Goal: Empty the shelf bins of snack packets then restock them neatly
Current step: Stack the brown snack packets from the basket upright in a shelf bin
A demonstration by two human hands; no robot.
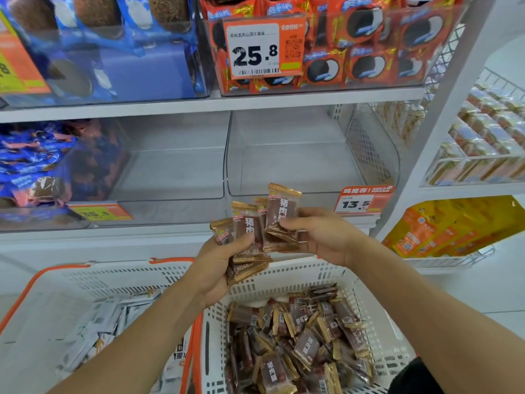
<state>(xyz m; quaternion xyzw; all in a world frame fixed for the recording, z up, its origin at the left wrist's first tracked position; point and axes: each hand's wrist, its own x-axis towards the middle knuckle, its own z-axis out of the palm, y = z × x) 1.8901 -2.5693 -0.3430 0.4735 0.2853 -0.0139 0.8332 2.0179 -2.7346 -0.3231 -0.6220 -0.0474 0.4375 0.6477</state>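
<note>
Shop shelf, two clear bins (298, 155) empty at mid level. Left hand (218, 263) grips a fan of pork jerky packets (250, 231); right hand (321, 237) pinches one more. Restocking underway. Next: square the stack, lift it into the right bin. White basket (377, 317) below holds the remainder.

Upper-shelf price tag (262, 49): "25.8", QR code, barcode; small Chinese line unreadable. Right price tag (365, 201) on middle shelf edge: "13.5", header "RECOMMEND". Left tag (100, 213): blurred, maybe "55.5". Held jerky packets (257, 226): "猪肉", "PORK JERKY" partly covered. Basket packets' (301, 339) print too small to read.
</note>
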